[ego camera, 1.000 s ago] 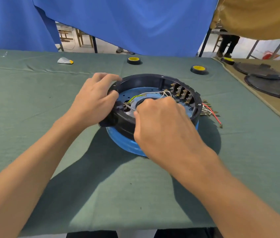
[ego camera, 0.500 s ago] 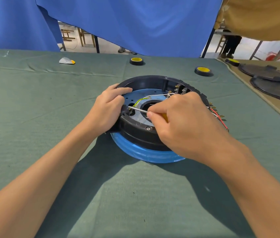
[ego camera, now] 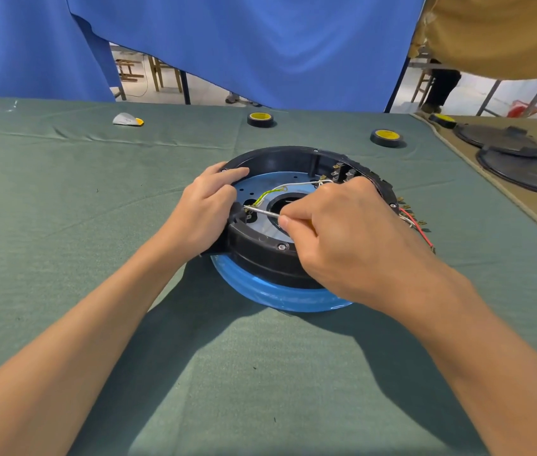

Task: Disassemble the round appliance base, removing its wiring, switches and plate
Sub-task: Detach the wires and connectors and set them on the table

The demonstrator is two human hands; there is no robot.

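The round appliance base, a black ring on a blue lower rim, lies on the green cloth. My left hand grips its left edge. My right hand is closed on a screwdriver, whose metal shaft points left to the inner left side of the ring. A green-yellow wire and a white wire arc over the blue inner plate. Switch terminals line the far right wall. Red and white loose wires hang out at the right.
Two black-and-yellow tape rolls and a small white-and-yellow piece lie behind the base. Black round covers sit on the tan cloth at the right. A blue curtain hangs behind the table, with a person's legs beyond it.
My left hand slid down from the top of the ring to its left edge. My right hand shifted right, exposing the screwdriver shaft, which now reaches the ring's inner left side.
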